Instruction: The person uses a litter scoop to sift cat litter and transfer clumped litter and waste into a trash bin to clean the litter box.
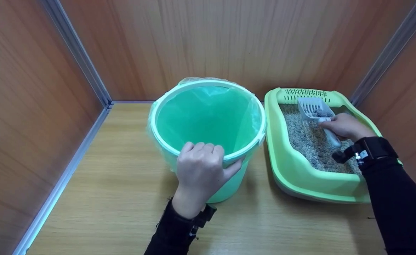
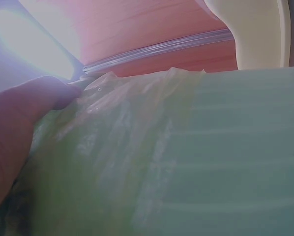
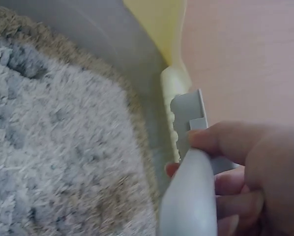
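My left hand [image 1: 201, 170] grips the near rim of a green trash bin [image 1: 229, 189], fingers curled over the edge and thumb along the outside. A thin clear bag [image 2: 122, 113] lines the bin and folds over its rim. My right hand [image 1: 347, 126] holds a light grey slotted litter scoop [image 1: 314, 106] by its handle, with some grey litter in its bowl. The scoop is over the green litter box [image 1: 282, 166], which holds grey litter [image 1: 303, 141]. In the right wrist view, the thumb and fingers close round the scoop handle [image 3: 191, 196].
The bin stands left of the litter box on a wood-look floor [image 1: 115, 198]. Wood-grain panels [image 1: 229, 39] rise at the back and both sides, with metal strips [image 1: 84, 60] along their corners. The litter box has a raised, perforated back edge [image 1: 303, 93].
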A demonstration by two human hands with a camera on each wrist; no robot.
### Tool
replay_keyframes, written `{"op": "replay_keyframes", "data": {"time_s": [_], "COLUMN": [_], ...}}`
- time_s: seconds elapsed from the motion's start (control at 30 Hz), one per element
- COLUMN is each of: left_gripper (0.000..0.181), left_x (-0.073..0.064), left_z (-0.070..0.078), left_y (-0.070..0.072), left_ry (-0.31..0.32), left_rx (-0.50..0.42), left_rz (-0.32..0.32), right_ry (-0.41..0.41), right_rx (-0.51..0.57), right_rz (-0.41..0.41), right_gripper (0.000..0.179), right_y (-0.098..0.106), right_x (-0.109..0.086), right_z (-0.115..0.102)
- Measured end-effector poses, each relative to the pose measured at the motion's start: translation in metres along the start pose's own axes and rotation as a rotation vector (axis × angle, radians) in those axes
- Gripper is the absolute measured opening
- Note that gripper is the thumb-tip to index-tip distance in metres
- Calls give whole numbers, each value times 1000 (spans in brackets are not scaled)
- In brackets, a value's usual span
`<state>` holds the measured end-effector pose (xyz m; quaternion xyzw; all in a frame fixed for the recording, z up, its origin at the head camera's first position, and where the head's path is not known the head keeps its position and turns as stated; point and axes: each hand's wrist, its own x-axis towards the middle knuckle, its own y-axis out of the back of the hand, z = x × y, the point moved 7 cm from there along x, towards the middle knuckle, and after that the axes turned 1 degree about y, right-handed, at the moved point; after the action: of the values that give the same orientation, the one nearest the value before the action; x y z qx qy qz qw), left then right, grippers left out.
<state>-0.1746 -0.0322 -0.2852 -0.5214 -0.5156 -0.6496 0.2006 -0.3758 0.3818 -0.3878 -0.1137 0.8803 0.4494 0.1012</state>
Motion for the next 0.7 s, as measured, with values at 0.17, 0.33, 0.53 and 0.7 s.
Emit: {"op": "replay_keyframes", "data": {"time_s": [0.17,0.33,0.53,0.7], "left_gripper": [62,63,63,62], "left_x": [2,3,5,5], "left_z": [1,3,3,3], "left_y": [-3,-5,-6,-7], "left_ry": [-16,-29,-26,-26], "left_rx": [10,11,10,0], "left_rz": [19,36,36,29], "right_ry": [12,18,74,100], "right_rx": [21,-51,-166,-194], "right_rz": [44,107,137,102], "right_gripper": [44,55,57,57], "right_y": [21,41,59,71], "right_x": [-6,-21,-41,-60], "right_z": [-20,-46,-85,-123]}}
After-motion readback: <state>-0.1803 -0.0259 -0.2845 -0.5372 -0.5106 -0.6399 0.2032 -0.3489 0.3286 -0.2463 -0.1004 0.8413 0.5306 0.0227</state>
